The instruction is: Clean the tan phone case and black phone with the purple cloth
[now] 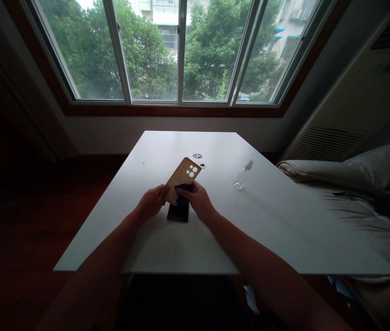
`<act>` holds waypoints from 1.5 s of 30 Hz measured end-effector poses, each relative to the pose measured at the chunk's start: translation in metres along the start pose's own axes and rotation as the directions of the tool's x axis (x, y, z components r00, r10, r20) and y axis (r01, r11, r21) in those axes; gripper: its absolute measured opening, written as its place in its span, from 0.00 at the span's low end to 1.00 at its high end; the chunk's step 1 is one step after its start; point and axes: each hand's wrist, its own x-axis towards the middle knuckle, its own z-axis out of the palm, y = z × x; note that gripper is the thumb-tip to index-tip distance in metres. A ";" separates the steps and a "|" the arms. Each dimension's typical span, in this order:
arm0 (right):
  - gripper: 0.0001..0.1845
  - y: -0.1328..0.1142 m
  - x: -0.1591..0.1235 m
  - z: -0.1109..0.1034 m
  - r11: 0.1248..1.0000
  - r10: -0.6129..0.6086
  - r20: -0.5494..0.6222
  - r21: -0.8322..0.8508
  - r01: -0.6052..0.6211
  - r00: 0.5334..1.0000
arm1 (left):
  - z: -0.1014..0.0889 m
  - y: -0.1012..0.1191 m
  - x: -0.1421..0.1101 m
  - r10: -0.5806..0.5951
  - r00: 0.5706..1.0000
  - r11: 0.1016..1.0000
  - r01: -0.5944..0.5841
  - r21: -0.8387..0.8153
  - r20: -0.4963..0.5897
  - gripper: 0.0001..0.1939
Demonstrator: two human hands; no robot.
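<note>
Left hand (152,201): gripping the near left edge of the phone case (178,177)
Right hand (199,198): grasping a dark cloth (183,195), thumb on top, against the phone case
Phone case: held at a slant above the table (257,225), camera holes toward the window (153,55)
Phone (178,213): lying on the table, partly hidden
Clear bottle (242,175): on the table, right of both hands

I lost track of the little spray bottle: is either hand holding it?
No, the clear bottle is on the white table, to the right of and apart from both hands.
</note>
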 end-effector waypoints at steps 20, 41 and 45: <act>0.25 0.001 -0.003 0.001 0.999 0.042 0.037 -0.010 -0.042 0.998 | -0.004 0.003 -0.002 0.009 1.000 0.997 -0.010 0.074 0.010 0.26; 0.29 -0.005 0.001 -0.001 1.000 -0.018 -0.080 0.024 0.020 0.997 | 0.000 0.003 -0.001 -0.003 1.000 1.000 0.003 0.031 -0.002 0.27; 0.31 -0.009 0.005 -0.006 0.995 -0.072 -0.180 0.052 0.082 0.981 | 0.000 0.002 -0.001 0.005 1.000 0.998 -0.006 0.054 0.019 0.26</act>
